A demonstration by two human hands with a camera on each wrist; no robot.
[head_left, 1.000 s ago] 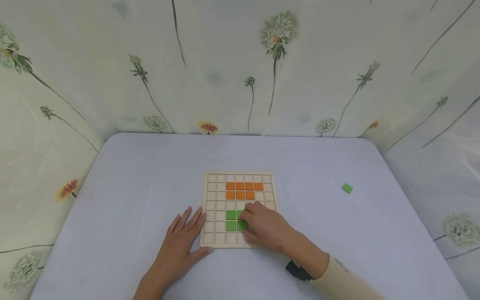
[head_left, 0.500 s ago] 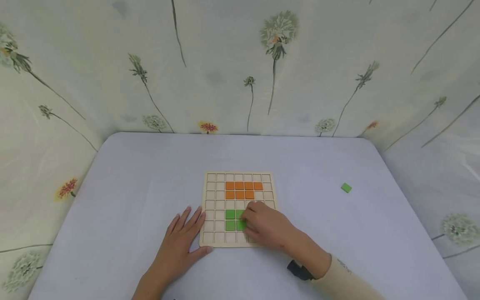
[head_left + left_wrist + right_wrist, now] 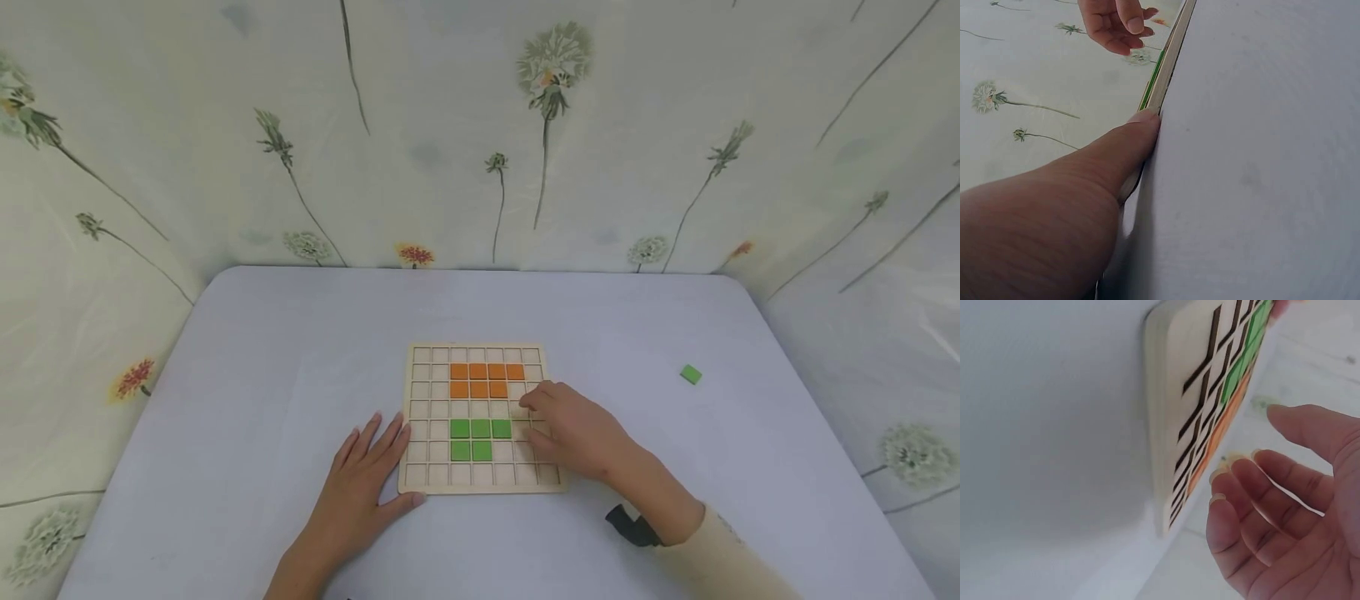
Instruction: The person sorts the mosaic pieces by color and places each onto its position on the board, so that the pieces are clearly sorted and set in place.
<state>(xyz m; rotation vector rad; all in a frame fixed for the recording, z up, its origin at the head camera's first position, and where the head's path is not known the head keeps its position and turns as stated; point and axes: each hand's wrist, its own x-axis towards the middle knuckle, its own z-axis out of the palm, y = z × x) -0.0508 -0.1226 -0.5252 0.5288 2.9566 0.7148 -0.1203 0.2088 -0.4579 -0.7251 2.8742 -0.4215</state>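
A square wooden grid board (image 3: 482, 488) lies on the table. Orange square tiles (image 3: 477, 381) fill cells in two of its upper rows, four above three. Lower down are green square tiles (image 3: 481, 428), three in one row and two beneath. My left hand (image 3: 356, 496) rests at the board's left edge, fingers spread, thumb at the near left corner; the left wrist view has this thumb (image 3: 1129, 137) against the board's side. Over the board's right part hovers my right hand (image 3: 577, 429), its fingers loosely bent and holding nothing, as the right wrist view confirms with the fingers (image 3: 1272, 506) apart from the thumb.
One loose green tile (image 3: 691, 374) lies on the white table (image 3: 300, 333) to the right of the board. A dark strap (image 3: 632, 527) shows at the right wrist. Behind the table hangs a flower-patterned curtain (image 3: 420, 183).
My right hand has let go of a green tile in the upper green row and moved right and up, uncovering the third tile there. The left hand has stayed in place.
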